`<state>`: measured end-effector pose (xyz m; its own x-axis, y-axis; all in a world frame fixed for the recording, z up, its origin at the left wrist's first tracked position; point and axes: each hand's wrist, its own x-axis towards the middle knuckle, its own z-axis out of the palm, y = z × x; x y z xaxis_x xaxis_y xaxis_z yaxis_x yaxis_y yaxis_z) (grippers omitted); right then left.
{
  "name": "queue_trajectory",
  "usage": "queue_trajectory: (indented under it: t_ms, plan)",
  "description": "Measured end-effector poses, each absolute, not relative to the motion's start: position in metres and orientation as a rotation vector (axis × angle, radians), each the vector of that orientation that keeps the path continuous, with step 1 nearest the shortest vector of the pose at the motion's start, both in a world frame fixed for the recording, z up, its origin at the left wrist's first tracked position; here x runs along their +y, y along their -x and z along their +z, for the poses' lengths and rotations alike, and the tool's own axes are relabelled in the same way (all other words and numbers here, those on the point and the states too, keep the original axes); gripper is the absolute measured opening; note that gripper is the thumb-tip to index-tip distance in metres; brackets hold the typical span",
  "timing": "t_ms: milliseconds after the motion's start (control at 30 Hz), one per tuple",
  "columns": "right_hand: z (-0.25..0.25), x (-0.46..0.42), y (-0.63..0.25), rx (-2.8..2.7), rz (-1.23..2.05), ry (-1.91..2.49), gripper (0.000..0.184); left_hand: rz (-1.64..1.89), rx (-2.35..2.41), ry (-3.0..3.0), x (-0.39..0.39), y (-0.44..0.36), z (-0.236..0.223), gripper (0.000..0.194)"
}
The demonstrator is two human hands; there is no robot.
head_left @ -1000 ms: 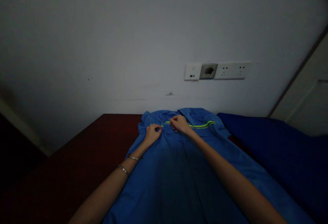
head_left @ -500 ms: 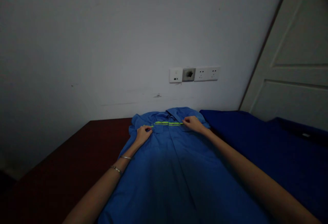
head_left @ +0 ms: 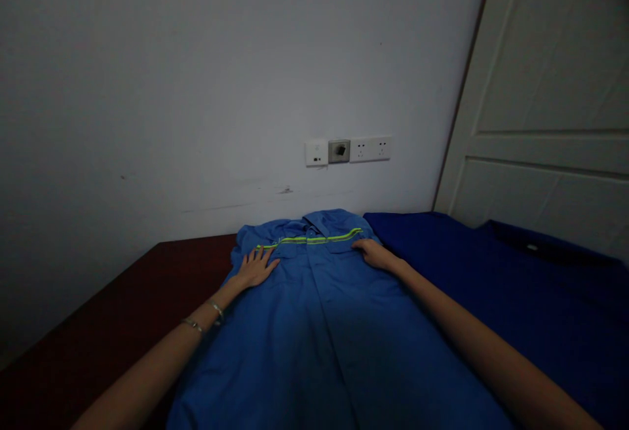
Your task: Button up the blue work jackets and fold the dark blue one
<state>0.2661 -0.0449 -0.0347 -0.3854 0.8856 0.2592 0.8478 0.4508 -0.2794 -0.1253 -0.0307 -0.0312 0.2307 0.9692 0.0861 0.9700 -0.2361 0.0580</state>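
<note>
A person's bare hands work over a light blue shirt (head_left: pixel 295 305) laid front up on a dark red tabletop (head_left: pixel 122 299), its collar (head_left: pixel 317 222) toward a pale wall (head_left: pixel 196 89) and its body running back toward the wearer of the camera. The left hand (head_left: pixel 253 269), released and palm down, spreads its fingers across the chest of the shirt, fingertips at one end of a yellow-green stripe (head_left: pixel 295 240). The right hand (head_left: pixel 376 253) is curled at the opposite side of the chest — thumb and fingers drawn together on the fabric, just below the stripe's other end; whether a fold of cloth is caught between them, one cannot tell. The shirt lies directly beneath both hands, its buttoned front running between the two forearms, with the collar beyond the fingers. Two bracelets (head_left: pixel 192 324) circle the left wrist area. To the right, a darker blue cloth (head_left: pixel 491 299) stretches alongside the shirt, a small pale mark (head_left: pixel 532 246) showing near its far edge. Above, a row of wall sockets (head_left: pixel 370 149) and a switch plate (head_left: pixel 316 153) sits on the wall — a pale paneled door (head_left: pixel 550 102) stands at right.
</note>
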Motion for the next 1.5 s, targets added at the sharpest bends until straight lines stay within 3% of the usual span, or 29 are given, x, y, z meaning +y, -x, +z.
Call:
queue_trajectory:
  t_ms: [167, 300, 567, 700, 1133, 1367, 1500]
  plan:
    - [-0.032, -0.040, -0.270, -2.366, 0.170, 1.454, 0.053, -0.031, -2.045, 2.416, -0.030, 0.116, -0.013, 0.074]
    - [-0.026, -0.034, -0.268, -2.356, 0.206, 1.480, 0.049, -0.265, -1.900, 2.371, -0.032, 0.076, 0.003, 0.073]
    - [-0.017, -0.034, -0.267, -2.150, 0.212, 1.396, 0.048, -0.526, -1.139, 2.862, -0.033, -0.051, 0.004, 0.042]
    - [-0.012, -0.033, -0.275, -2.083, 0.189, 1.340, 0.043, -0.686, -1.331, 2.804, -0.027, -0.088, -0.016, 0.030]
    - [-0.003, -0.033, -0.273, -1.961, 0.269, 1.329, 0.034, -0.751, -1.238, 2.841, -0.014, -0.087, -0.031, 0.029]
    - [0.012, -0.038, -0.248, -1.601, 0.711, 1.306, 0.037, -0.752, -1.239, 2.836, -0.014, -0.089, -0.030, 0.027]
    - [0.032, -0.043, -0.232, -1.527, 0.777, 1.231, 0.031, -0.783, -1.244, 2.848, -0.010, -0.090, -0.028, 0.025]
